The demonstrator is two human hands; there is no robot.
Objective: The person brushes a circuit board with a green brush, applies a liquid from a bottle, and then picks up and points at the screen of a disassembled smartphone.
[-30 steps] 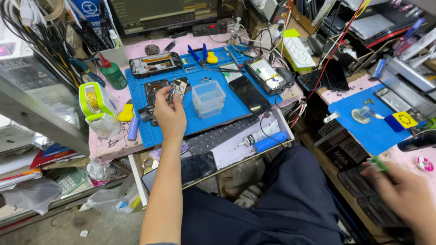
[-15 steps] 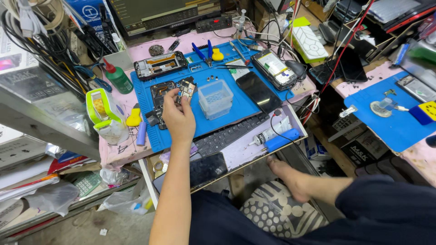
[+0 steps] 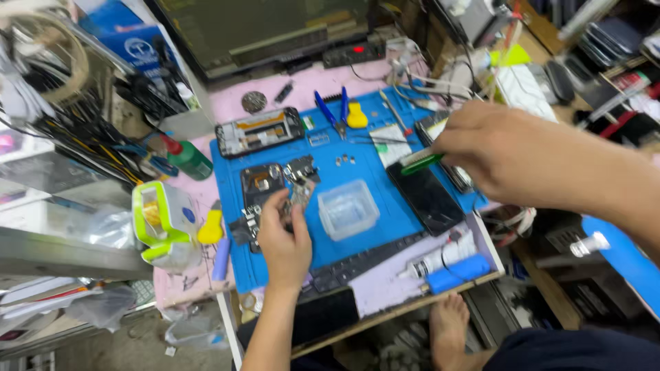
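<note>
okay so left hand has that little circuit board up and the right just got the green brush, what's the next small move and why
Probably bring the green-handled brush in the right hand across to the small circuit board pinched in the left hand. The board is raised off the blue work mat, and the brush hangs well to its right, not touching it.

Both forearms are bare to the frame edge, with no sleeves, gloves, watch or rings showing on the left hand or the right hand. The fingers have short nails. Dark navy trousers cover the lap at the lower right, and one foot below is bare, without shoe or sock.
</note>
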